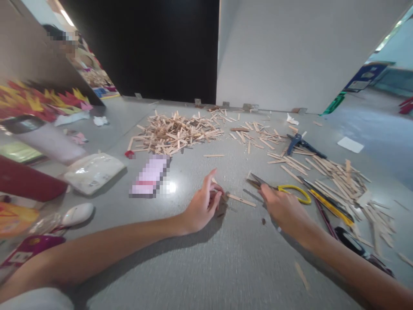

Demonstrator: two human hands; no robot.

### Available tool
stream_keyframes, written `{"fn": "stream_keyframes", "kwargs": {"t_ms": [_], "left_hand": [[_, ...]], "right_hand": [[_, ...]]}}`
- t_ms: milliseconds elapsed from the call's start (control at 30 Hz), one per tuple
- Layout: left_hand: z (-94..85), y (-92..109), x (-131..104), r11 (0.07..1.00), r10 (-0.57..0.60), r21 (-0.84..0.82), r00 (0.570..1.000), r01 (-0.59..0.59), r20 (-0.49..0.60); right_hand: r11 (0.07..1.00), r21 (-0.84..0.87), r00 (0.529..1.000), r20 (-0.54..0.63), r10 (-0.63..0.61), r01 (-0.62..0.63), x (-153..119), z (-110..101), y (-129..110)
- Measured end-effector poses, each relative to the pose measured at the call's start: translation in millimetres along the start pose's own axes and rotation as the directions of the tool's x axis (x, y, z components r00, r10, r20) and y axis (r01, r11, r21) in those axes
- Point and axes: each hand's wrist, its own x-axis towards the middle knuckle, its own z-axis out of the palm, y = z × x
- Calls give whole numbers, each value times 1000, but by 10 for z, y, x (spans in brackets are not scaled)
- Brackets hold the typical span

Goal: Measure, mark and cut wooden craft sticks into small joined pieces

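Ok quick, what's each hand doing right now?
Left hand: fingers curled, pinching one end of a wooden stick on the table.
Right hand: closed on the yellow-handled scissors, blades pointing at the stick.
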Motion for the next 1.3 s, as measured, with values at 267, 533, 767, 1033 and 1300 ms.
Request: {"fn": "stream_keyframes", "kwargs": {"t_ms": [267,533,767,1033,1300], "left_hand": [[-3,-8,-4,999,21,43,999,-22,27],[4,9,8,999,5,45,1000,-6,14],[14,-1,6,1000,-5,-1,1000,5,11],[13,-57,-1,999,43,-30,999,-42,11],[8,-77,-21,996,73,48,997,-71,-35]], "right_hand": [[994,100,998,-47,-43,48,-90,119,60],[987,162,1000,11,-3,1,-133,78,5],[958,258,991,13,-130,123,-138,123,15],[926,368,996,-59,-63,80,-78,106,8],[925,380,999,-50,15,5,110,92,-127]]}}
